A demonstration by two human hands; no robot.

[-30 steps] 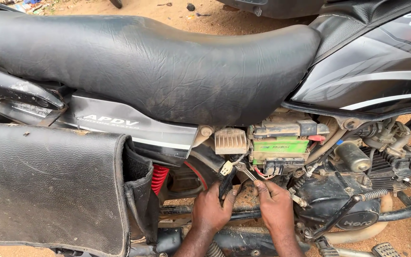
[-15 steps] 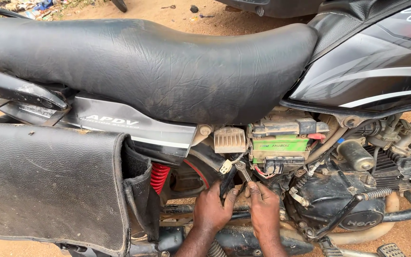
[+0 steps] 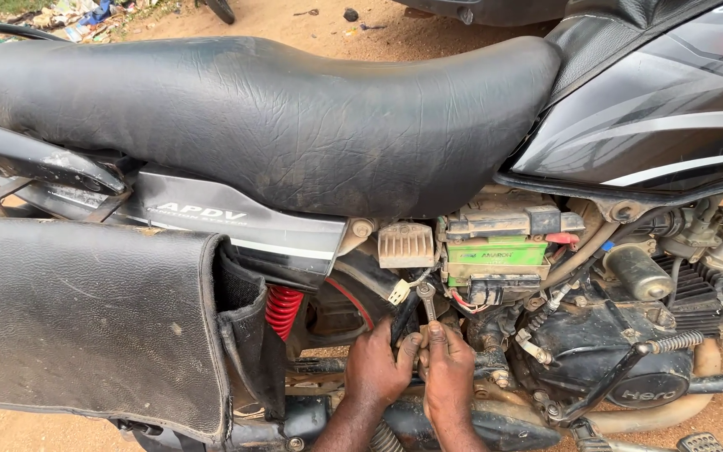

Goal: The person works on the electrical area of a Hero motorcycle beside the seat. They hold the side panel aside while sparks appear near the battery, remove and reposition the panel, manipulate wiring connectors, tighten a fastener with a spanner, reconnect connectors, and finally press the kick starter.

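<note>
Right hand grips a spanner upright under the battery; left hand pinches something unclear beside it, cramped frame gap.

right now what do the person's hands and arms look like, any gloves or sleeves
Both hands are bare: no gloves, rings or watch show on the left hand or the right hand. The forearms entering from the bottom edge are bare too, with no sleeve in view. The fingernails are short; the knuckles look a little dusty.
</note>
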